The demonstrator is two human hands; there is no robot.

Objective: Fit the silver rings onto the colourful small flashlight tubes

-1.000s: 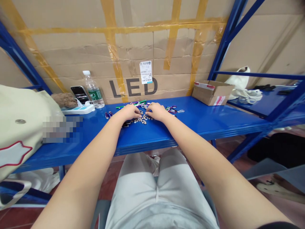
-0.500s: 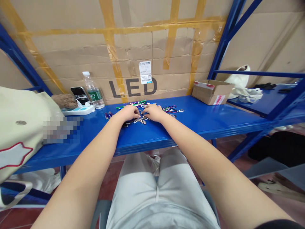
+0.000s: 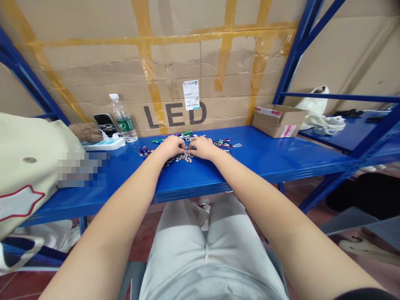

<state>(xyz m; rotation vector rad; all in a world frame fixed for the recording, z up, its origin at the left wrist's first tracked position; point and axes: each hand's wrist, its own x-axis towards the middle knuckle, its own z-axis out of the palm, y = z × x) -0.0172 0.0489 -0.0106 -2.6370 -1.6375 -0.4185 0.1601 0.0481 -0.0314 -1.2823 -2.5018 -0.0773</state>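
Small round metal pieces [image 3: 188, 158], silvery and coppery like button cells, lie in a loose pile on the blue shelf. Over the pile's left side, my left hand [image 3: 173, 146] is closed with its fingers bent together. My right hand [image 3: 200, 147] faces it from the right, also closed, fingertips low at the pile. The two sets of fingertips nearly meet; whatever is between them is too small to make out. Green and purple metal tubes [image 3: 187, 133] lie behind the hands. Blue and purple tubes [image 3: 143, 151] lie to the left, and coloured carabiner clips [image 3: 225, 144] to the right.
A water bottle [image 3: 124, 120], a phone [image 3: 105, 124] and a white power strip [image 3: 104, 144] stand at the back left. A cream bag [image 3: 34, 141] is on the left. An open cardboard box [image 3: 278, 121] sits back right, and a large cardboard panel [image 3: 175, 62] backs the shelf.
My left hand has shifted slightly right and its fingers have closed nearer the right hand's fingertips. The right hand stays almost in place, its fingers a little lower.
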